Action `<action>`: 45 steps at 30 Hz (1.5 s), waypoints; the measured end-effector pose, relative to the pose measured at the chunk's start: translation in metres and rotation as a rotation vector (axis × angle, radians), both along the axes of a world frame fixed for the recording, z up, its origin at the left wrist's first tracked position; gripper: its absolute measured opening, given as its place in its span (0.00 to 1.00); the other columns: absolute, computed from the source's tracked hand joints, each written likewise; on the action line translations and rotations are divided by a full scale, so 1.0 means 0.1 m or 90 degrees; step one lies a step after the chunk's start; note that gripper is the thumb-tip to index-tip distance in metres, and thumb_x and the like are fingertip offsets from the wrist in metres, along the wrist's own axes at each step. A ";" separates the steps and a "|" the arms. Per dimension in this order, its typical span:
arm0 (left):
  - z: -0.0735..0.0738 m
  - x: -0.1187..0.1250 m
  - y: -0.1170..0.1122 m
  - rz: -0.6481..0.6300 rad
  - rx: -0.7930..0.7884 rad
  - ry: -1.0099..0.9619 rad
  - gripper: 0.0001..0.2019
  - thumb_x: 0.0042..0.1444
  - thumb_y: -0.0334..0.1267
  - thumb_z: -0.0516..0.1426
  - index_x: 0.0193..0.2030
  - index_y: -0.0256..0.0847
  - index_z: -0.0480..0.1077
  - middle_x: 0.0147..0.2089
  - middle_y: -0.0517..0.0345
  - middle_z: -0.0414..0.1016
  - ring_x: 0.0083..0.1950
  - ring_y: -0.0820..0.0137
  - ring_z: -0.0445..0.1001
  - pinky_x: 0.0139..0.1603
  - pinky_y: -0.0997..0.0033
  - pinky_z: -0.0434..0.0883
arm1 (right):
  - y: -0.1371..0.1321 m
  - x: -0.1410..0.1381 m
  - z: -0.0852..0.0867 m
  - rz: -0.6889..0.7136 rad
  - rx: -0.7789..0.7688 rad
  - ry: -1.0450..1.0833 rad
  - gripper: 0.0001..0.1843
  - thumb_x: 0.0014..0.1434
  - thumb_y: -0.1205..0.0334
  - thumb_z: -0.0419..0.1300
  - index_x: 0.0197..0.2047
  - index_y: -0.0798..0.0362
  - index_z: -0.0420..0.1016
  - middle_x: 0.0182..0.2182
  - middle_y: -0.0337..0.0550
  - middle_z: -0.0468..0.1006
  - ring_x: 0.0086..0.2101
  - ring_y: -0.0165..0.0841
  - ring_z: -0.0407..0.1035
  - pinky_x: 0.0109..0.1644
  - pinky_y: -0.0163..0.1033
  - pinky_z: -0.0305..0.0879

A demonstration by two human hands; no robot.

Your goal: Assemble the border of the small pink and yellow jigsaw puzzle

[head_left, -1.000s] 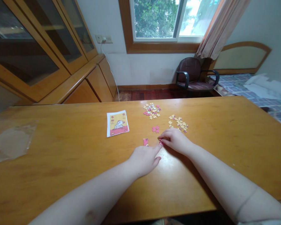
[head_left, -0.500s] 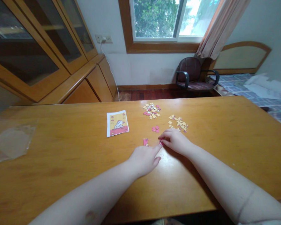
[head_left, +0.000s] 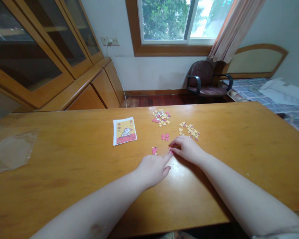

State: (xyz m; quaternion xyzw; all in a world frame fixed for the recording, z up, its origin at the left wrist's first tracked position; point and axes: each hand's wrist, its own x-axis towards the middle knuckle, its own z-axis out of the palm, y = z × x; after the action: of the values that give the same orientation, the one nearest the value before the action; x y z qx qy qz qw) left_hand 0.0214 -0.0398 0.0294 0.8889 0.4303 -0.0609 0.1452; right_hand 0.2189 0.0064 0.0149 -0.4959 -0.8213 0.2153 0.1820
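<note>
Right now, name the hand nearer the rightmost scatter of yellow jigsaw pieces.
Right. The right hand is just on the near side of the yellow jigsaw pieces; the left hand is farther back, toward the left.

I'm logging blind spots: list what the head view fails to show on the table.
All in the head view:
Pink puzzle section between left hand and right hand: piece count, both partly cover it.
Far puzzle pile: printed details, too small.
Plastic bag: left end, cut off by the left edge.
</note>
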 end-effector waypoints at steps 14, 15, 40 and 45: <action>0.00 0.00 -0.01 0.004 0.006 -0.005 0.26 0.62 0.47 0.47 0.66 0.48 0.54 0.42 0.50 0.79 0.43 0.55 0.78 0.40 0.57 0.74 | 0.12 0.17 0.04 -0.139 0.080 -0.155 0.14 0.58 0.72 0.54 0.41 0.52 0.80 0.40 0.45 0.80 0.42 0.36 0.70 0.49 0.39 0.60; 0.00 0.00 -0.01 0.004 0.007 -0.006 0.26 0.62 0.47 0.47 0.66 0.48 0.55 0.42 0.49 0.79 0.43 0.54 0.78 0.40 0.57 0.74 | 0.11 0.17 0.06 -0.130 0.073 -0.165 0.14 0.58 0.71 0.54 0.40 0.51 0.80 0.39 0.45 0.80 0.42 0.36 0.70 0.48 0.39 0.60; 0.02 0.01 0.00 0.010 -0.010 0.001 0.26 0.62 0.47 0.48 0.66 0.47 0.56 0.44 0.48 0.79 0.44 0.53 0.78 0.41 0.54 0.74 | 0.07 0.08 0.02 -0.101 0.025 -0.144 0.08 0.59 0.59 0.60 0.34 0.53 0.79 0.34 0.45 0.78 0.35 0.34 0.71 0.41 0.36 0.63; 0.04 0.01 0.00 0.009 -0.017 0.002 0.26 0.62 0.47 0.47 0.66 0.47 0.55 0.44 0.48 0.79 0.44 0.53 0.77 0.41 0.54 0.74 | 0.05 0.07 0.00 -0.111 -0.014 -0.120 0.07 0.58 0.58 0.61 0.33 0.53 0.75 0.32 0.45 0.76 0.32 0.33 0.69 0.37 0.35 0.63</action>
State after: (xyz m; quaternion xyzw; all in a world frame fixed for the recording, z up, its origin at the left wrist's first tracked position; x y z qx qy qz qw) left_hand 0.0223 -0.0394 0.0330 0.8837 0.4360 -0.0665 0.1567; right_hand 0.2262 0.0118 0.0147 -0.5857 -0.7859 0.1605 0.1166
